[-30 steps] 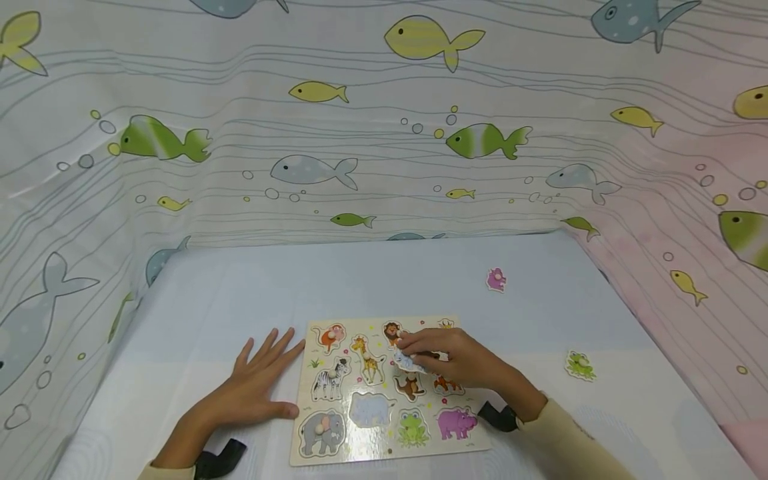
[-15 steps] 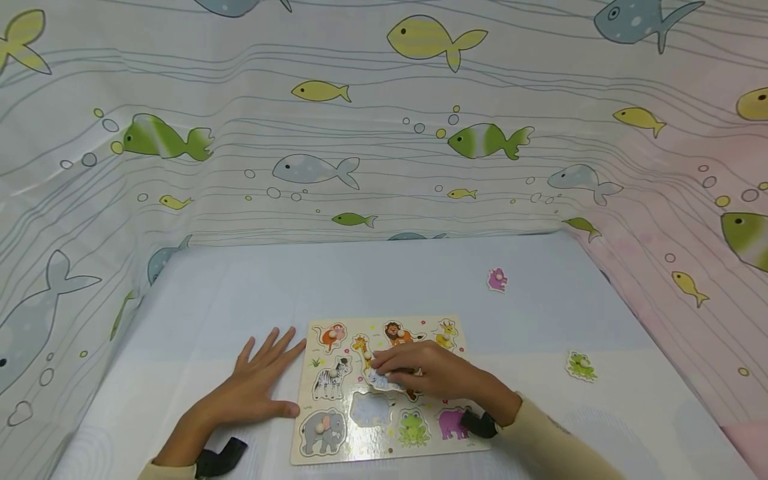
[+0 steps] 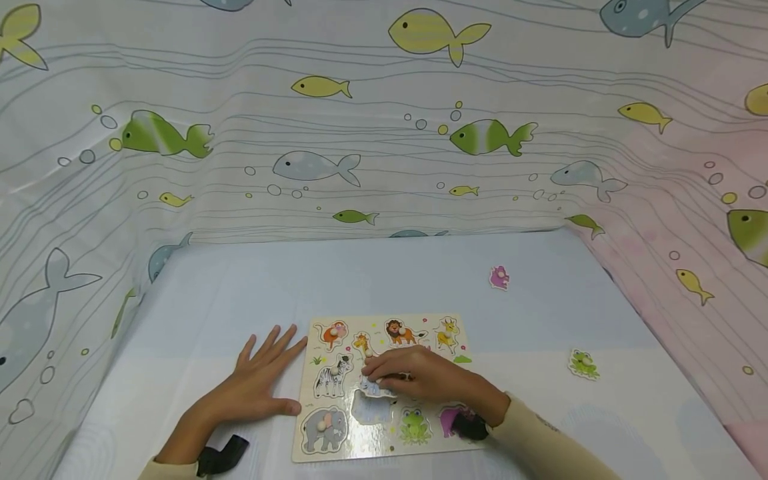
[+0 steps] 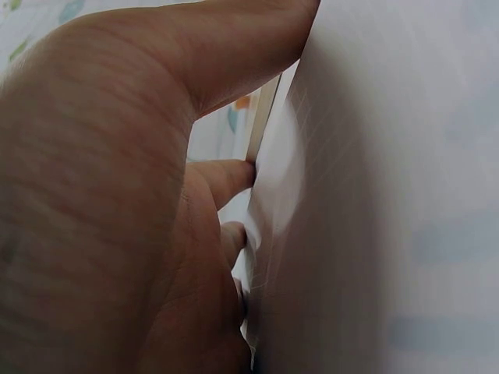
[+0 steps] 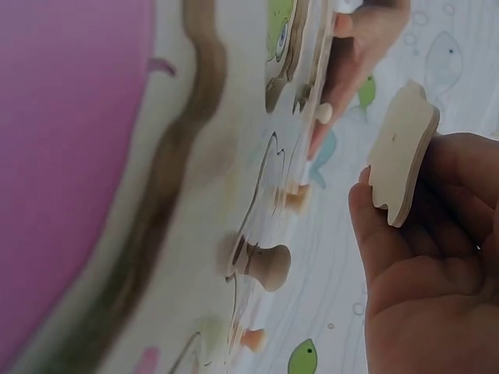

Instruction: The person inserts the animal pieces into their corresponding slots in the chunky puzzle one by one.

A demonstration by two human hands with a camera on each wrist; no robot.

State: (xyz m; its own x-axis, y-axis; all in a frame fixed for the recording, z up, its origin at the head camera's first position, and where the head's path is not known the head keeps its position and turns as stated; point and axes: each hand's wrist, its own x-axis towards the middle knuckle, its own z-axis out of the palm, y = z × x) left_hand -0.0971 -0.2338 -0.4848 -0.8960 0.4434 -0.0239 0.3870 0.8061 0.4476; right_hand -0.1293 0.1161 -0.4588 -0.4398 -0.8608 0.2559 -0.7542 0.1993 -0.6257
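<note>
A wooden animal puzzle board (image 3: pixel 305 401) lies on the table in the head view. My left hand (image 3: pixel 258 387) rests flat with spread fingers at its left edge, thumb and fingertips right at the wood. My right hand (image 3: pixel 429 377) pinches a light blue-grey animal puzzle piece (image 3: pixel 373 388) over the middle of the board. That piece overlaps the upper part of a grey-blue animal-shaped recess (image 3: pixel 371 410). Seen in the right wrist view, the puzzle piece (image 5: pixel 405 152) shows its bare wooden back, tilted and apart from the board. Its knob is hidden by the fingers.
Elephant (image 3: pixel 325 430), zebra (image 3: pixel 333 377), monkey (image 3: pixel 333 335) and lion (image 3: pixel 403 333) pieces with knobs sit in the board. To its right lies a loose frog piece (image 3: pixel 583 365), and farther back a purple piece (image 3: pixel 499 277). A fish-patterned curtain (image 3: pixel 240 227) surrounds the table.
My right hand has carried the blue-grey puzzle piece left and toward me, from below the lion to the upper edge of the recess. The left hand has stayed in place.
</note>
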